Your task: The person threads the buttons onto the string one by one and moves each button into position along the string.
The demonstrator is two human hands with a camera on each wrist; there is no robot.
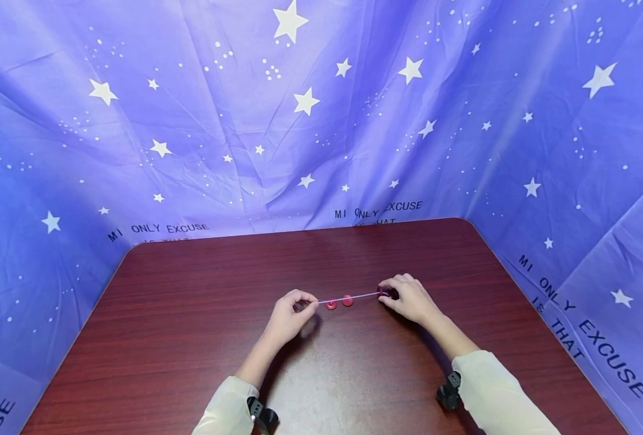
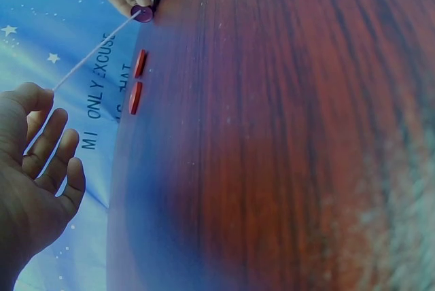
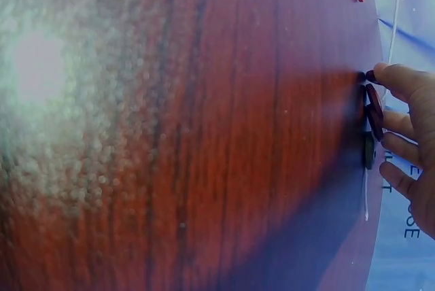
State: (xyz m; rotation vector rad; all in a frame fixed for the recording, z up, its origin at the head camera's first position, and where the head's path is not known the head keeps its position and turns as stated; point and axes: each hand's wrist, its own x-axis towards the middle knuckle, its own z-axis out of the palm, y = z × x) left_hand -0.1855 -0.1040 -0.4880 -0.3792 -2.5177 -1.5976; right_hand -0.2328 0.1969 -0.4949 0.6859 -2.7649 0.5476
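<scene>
Left hand (image 1: 290,315) pinching string (image 1: 364,295), right hand (image 1: 410,300) pinching purple button (image 2: 141,13), two red buttons (image 1: 347,300) between, cloth (image 1: 212,121) lettered "MI ONLY EXCUSE IS THAT"

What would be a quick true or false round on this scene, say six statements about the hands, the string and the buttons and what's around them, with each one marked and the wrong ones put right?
1. The left hand pinches the string. True.
2. The string sags in a loose loop. False: it is stretched straight.
3. The right hand lies flat and touches nothing. False: its fingers hold a purple button.
4. Two red buttons lie on the table. True.
5. The curtain behind the table is printed with white stars. True.
6. Both sleeves are black. False: they are pale.
</scene>
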